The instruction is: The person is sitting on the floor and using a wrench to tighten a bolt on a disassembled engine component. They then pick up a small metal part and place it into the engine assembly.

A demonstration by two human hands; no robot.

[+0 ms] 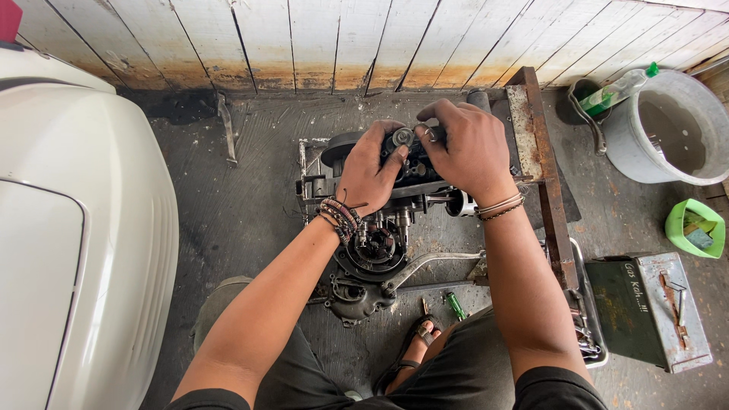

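A greasy small engine point(380, 228) lies on the dark concrete floor in front of me. Both hands are on its far upper part. My left hand point(372, 168) wraps the left side of a dark metal part point(402, 140) on top, with the thumb pressed near a round silver piece. My right hand point(467, 148) grips the same part from the right, fingers curled over it. Beaded bracelets sit on both wrists. The hands hide much of the engine's top.
A white vehicle body panel point(76, 228) fills the left. A rusty metal bar point(543, 175) runs along the right of the engine. A grey bucket point(668, 129) holding a bottle, a green cup point(695, 228) and a metal toolbox point(653, 307) stand right. A green-handled screwdriver point(456, 305) lies by my sandalled foot.
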